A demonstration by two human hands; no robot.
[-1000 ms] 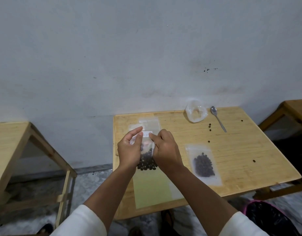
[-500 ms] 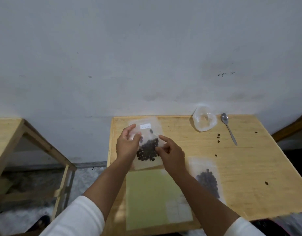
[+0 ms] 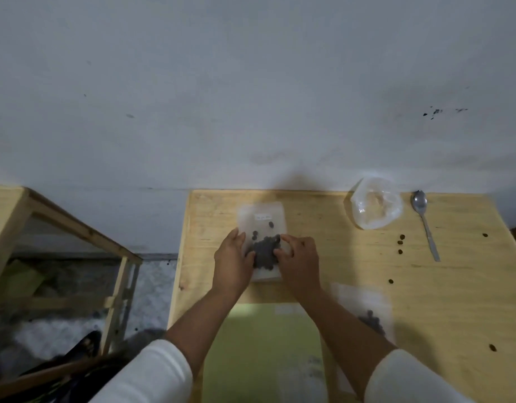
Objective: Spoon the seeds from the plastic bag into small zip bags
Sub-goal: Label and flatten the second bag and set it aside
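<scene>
Head view: a small zip bag (image 3: 262, 228) lies flat on the wooden bench (image 3: 352, 274), its top edge with a white label toward the wall. A dark heap of seeds (image 3: 264, 251) sits in the bag's middle, with a few single seeds higher up inside it. The left hand (image 3: 232, 264) rests on the bag's left edge, and its fingers (image 3: 240, 237) are curled down onto the plastic beside the heap. The right hand (image 3: 299, 264) rests on the bag's right edge, its fingers (image 3: 288, 242) bent and pressing just beside the seeds, so the heap lies between the two hands. Both hands press on the bag; whether they actually pinch it cannot be told.

A second zip bag (image 3: 370, 312) with seeds lies nearer the person on the right, partly hidden behind the right forearm. A pale green sheet (image 3: 259, 344) lies on the bench's near edge between the forearms. At the far right of the bench stands the crumpled clear plastic bag (image 3: 373, 203), and just right of it a metal spoon (image 3: 424, 219) lies with its bowl toward the wall. Loose seeds (image 3: 400, 242) are scattered on the bench between the bags and the spoon. Another wooden bench (image 3: 15, 216) stands well apart to the left.
</scene>
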